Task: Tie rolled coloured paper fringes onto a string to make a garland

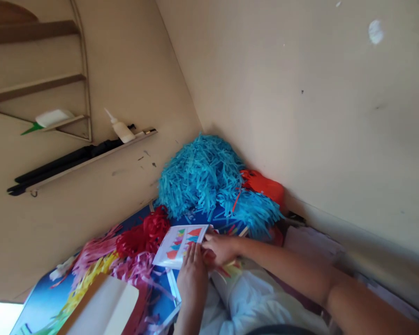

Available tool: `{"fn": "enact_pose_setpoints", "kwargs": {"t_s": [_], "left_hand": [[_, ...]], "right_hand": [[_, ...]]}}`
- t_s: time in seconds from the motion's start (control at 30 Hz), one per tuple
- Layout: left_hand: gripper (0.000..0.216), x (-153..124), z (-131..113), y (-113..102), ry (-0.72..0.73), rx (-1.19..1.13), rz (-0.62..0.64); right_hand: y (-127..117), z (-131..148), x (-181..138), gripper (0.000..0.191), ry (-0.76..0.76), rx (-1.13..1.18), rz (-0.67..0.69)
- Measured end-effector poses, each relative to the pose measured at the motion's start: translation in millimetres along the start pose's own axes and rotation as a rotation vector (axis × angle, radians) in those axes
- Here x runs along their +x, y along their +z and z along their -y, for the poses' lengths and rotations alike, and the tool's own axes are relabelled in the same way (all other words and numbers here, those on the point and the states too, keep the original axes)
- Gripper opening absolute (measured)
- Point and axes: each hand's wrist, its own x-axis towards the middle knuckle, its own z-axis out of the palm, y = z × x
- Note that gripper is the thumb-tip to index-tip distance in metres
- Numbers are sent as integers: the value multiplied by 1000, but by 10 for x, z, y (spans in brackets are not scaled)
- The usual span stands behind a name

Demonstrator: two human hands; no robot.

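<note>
A white packet [178, 237], printed with rows of colourful tassel pictures, lies tilted in front of me at the table's near edge. My left hand [193, 272] rests on its lower right part with the fingers stretched flat. At the packet's right edge is my right hand [221, 249], its fingers curled; what they grip there is hidden. Some red and yellow paper strips [230, 269] show just below my right hand, over my lap. Left of the packet sits a bunch of dark red fringed paper [143, 232], with pink fringes [134, 267] nearer me.
A big heap of blue fringed paper [202, 174] fills the corner, beside an orange bundle [263, 184]. Yellow fringes [91, 277] and an open cardboard folder [103, 304] lie on the blue table [43, 298]. A wall shelf [101, 156] holds a glue bottle [123, 130].
</note>
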Motion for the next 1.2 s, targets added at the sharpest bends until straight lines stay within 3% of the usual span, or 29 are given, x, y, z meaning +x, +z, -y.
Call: {"fn": "enact_pose_setpoints", "kwargs": {"t_s": [0.13,0.2,0.27,0.4,0.57,0.77,0.97,1.1,1.2], "left_hand": [[47,-17,22,-20,-1,-18,4],[47,-22,9,-10,-11,-18,0],[48,-25,-13,8,-18,-16,-5],[46,-46,-60,64,0,-13,-7],[46,-74,-48,149,57,25,-22],[46,-87,-16,122,79,36,-83],[45,-114,-71,132,82,34,-56],[47,-94,-75,117,58,-5,-24],[48,-65,-87,81,38,1,-27]], "right_hand": [[-103,96,-346,47,93,49,-199],[-33,162,-503,64,175,22,-296],[73,172,-598,79,209,5,-263],[143,31,-584,50,233,58,-136],[66,41,-456,42,317,4,-225],[223,137,-334,26,136,-81,-109],[-21,197,-437,74,136,-129,-126],[-163,268,-567,33,101,-124,-287],[-58,215,-535,30,-35,-70,-317]]}}
